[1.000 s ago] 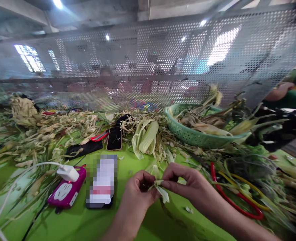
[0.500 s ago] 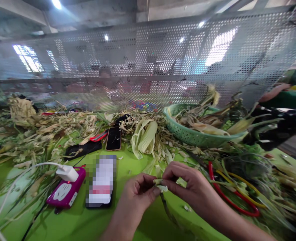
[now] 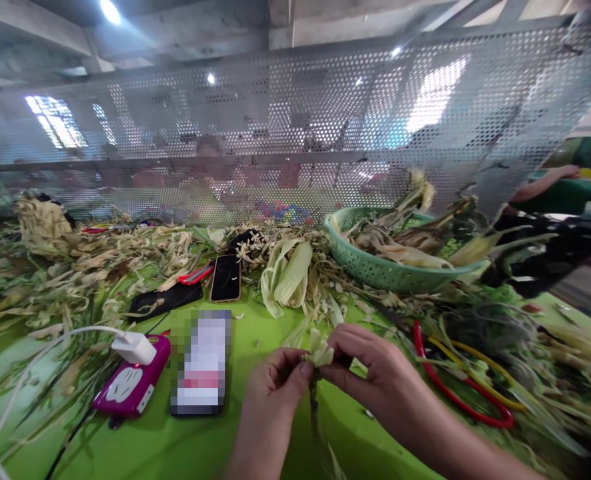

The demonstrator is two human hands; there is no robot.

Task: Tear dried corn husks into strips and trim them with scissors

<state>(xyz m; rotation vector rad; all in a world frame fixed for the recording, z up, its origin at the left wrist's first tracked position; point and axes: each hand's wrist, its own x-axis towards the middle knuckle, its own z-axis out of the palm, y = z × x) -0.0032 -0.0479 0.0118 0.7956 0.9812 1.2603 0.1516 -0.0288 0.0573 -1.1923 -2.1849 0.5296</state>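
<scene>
A small pale corn husk piece [image 3: 320,351], folded like a little flower, sits at the top of a thin dark stem [image 3: 314,410] that hangs below my fingers. My left hand [image 3: 271,403] pinches its base between thumb and forefinger. From the other side, my right hand [image 3: 373,368] has closed fingers on the husk's right edge; the exact grip is partly hidden. Beyond both hands lies a larger light green corn husk [image 3: 295,273]. A phone [image 3: 198,363] with a blurred screen rests to the left of my left hand.
A green basket [image 3: 395,275] of dry husks stands at the back right. Red-handled scissors [image 3: 495,417] lie right of my hands. A purple power bank [image 3: 133,383], second phone [image 3: 225,279] and red cutter [image 3: 195,273] lie leftward. A perforated metal screen [image 3: 255,120] rises behind.
The husk has been turned upward and now stands spread above the fingers, where it lay sideways before. The stem hangs more upright. Both hands have stayed close together.
</scene>
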